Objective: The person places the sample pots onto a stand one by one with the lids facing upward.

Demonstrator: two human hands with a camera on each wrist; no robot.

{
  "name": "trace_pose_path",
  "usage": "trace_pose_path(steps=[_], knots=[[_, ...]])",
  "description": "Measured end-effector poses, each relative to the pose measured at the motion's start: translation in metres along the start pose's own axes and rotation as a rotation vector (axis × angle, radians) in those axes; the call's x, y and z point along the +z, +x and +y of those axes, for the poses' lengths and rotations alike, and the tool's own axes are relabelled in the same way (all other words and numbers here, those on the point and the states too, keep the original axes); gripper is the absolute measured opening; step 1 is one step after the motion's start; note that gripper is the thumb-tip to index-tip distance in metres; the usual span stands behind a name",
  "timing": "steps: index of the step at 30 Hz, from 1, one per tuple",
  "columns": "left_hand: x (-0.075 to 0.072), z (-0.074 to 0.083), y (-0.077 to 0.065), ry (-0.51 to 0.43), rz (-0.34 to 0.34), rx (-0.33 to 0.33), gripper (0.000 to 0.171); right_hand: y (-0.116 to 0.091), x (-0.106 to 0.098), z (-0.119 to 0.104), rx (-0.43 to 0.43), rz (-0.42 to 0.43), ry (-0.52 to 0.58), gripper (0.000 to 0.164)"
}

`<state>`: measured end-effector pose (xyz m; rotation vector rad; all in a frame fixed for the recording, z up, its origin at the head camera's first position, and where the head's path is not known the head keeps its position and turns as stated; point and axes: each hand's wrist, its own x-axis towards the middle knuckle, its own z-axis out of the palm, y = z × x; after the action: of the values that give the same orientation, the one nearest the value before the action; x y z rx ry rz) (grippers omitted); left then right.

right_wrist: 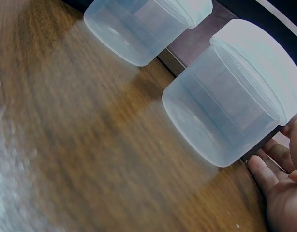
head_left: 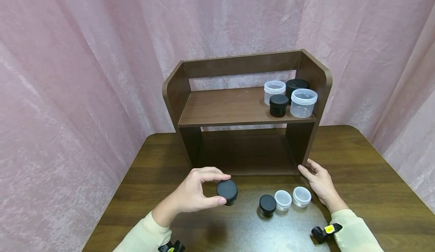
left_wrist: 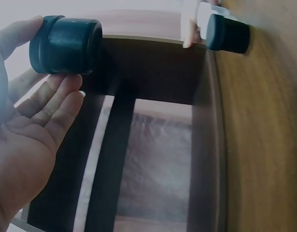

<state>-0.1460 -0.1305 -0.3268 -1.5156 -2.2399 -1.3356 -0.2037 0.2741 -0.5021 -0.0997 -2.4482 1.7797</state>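
My left hand (head_left: 193, 191) holds a small black jar (head_left: 227, 191) with a black screw lid above the table, pinched between thumb and fingers. In the left wrist view the same jar (left_wrist: 66, 46) is seen side-on, the other fingers spread beneath it. My right hand (head_left: 319, 184) grips the lower front corner of the brown wooden shelf (head_left: 248, 122), thumb on the front edge and fingers along the outer side. Beside that hand stand two clear jars with whitish lids, the nearer (head_left: 301, 197) and another (head_left: 283, 200). A second black jar (head_left: 267, 205) stands left of them.
On the upper shelf at the right stand two clear jars, one in front (head_left: 303, 103) and one behind (head_left: 274, 91), plus a small black jar (head_left: 278, 105) and a larger black one (head_left: 296, 85). The wooden table (head_left: 156, 161) extends under everything. Pink curtains (head_left: 102, 74) hang behind.
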Motion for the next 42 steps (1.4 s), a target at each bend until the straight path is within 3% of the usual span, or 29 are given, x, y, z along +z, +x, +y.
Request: trace_pose_path(steps=[12, 20, 24, 32, 42], knots=[[-0.016, 0.019, 0.024, 0.005, 0.007, 0.075, 0.043, -0.002, -0.002, 0.000, 0.018, 0.004, -0.012, 0.074], [-0.020, 0.000, 0.029, -0.014, 0.027, 0.150, 0.044, -0.002, -0.003, 0.002, 0.017, 0.009, -0.008, 0.075], [-0.027, 0.001, 0.035, -0.024, 0.051, 0.162, 0.044, -0.001, -0.003, 0.002, 0.023, 0.000, -0.024, 0.077], [-0.046, 0.016, 0.056, -0.037, 0.091, 0.172, 0.043, -0.001, -0.002, 0.002, 0.007, 0.007, -0.015, 0.074], [-0.056, 0.021, 0.077, -0.059, 0.094, 0.178, 0.042, 0.000, -0.001, 0.000, 0.006, 0.001, -0.027, 0.075]])
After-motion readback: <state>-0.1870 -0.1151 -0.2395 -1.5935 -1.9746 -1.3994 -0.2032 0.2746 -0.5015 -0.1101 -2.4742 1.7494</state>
